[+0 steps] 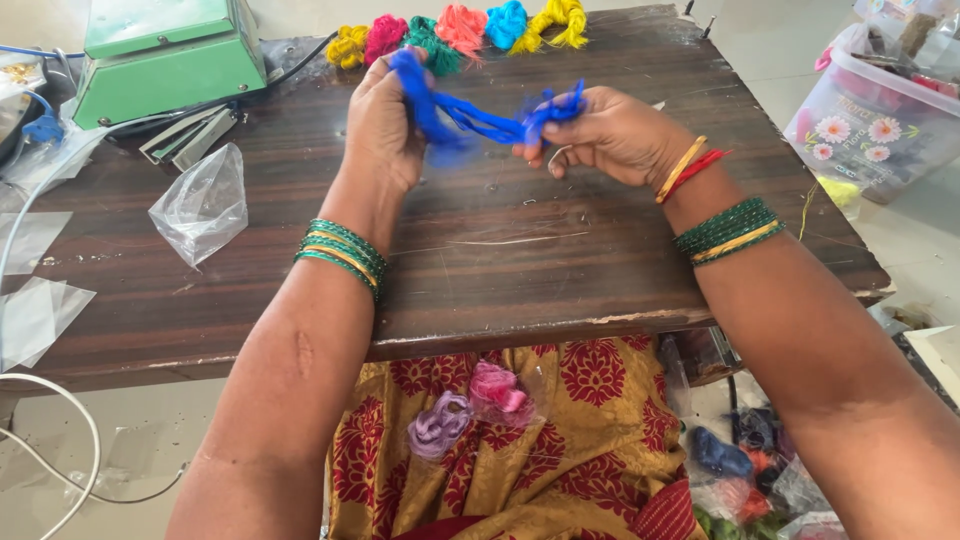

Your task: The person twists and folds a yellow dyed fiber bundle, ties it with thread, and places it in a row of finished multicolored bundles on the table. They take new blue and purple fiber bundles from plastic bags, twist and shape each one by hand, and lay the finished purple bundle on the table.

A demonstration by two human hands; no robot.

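Above the dark wooden tabletop (480,270), the left hand (383,125) and right hand (610,135) both close around a blue yarn skein (470,118), stretched between them. At twelve o'clock, along the far edge, lies a row of coloured yarn bundles (460,30). A green machine (165,55) stands at ten o'clock, with a crumpled clear plastic bag (203,205) beside the left forearm. A clear storage box (880,110) sits at two o'clock, off the tabletop. Bagged pink and lilac yarn (470,405) rests on the lap at six o'clock.
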